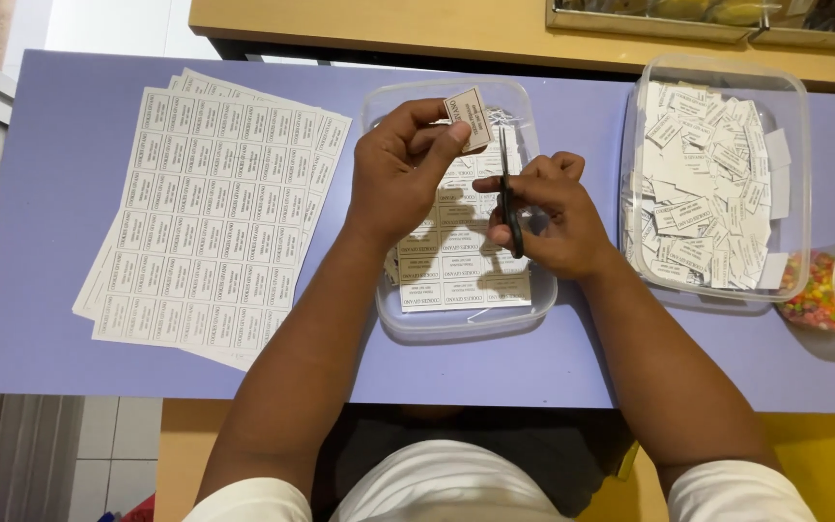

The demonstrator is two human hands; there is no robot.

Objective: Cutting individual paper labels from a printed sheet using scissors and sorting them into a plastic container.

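My left hand [400, 164] pinches a small white printed label [469, 117] between thumb and fingers, above a clear plastic tray [385, 311]. My right hand [545, 215] grips a pair of black-handled scissors [507, 198], blades pointing up toward the label. Both hands hover over the tray, which holds strips of uncut labels [464, 275] and thin paper offcuts.
A stack of uncut label sheets [215, 215] lies to the left on the lilac table [41, 242]. At right stands a clear container [796, 174] full of cut labels. A tub of colourful sweets [828, 290] lies tipped at the far right. A wooden shelf edge runs behind.
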